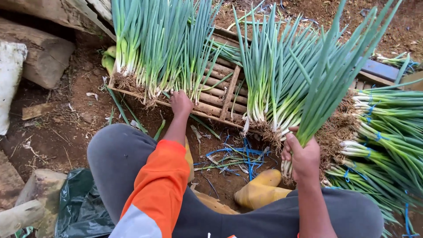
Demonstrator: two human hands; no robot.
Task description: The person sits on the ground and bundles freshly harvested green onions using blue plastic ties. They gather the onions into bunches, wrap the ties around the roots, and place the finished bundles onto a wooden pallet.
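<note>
My right hand (303,156) grips a small bunch of green onions (328,83) by the white stalks, leaves pointing up and away, roots hanging below my fist. My left hand (181,103), on an orange-sleeved arm, reaches forward to the root ends of a row of loose green onions (154,48) lying on a wooden slatted rack (218,94); its fingers are curled on the roots, and I cannot tell if it grasps any. A second loose heap of onions (269,75) lies on the rack's right half.
Bundles tied with blue string (383,141) are stacked at the right. Loose blue strings (238,156) lie on the dirt between my knees, near my yellow boot (260,189). Logs (44,53) and a dark plastic sheet (81,205) sit at the left.
</note>
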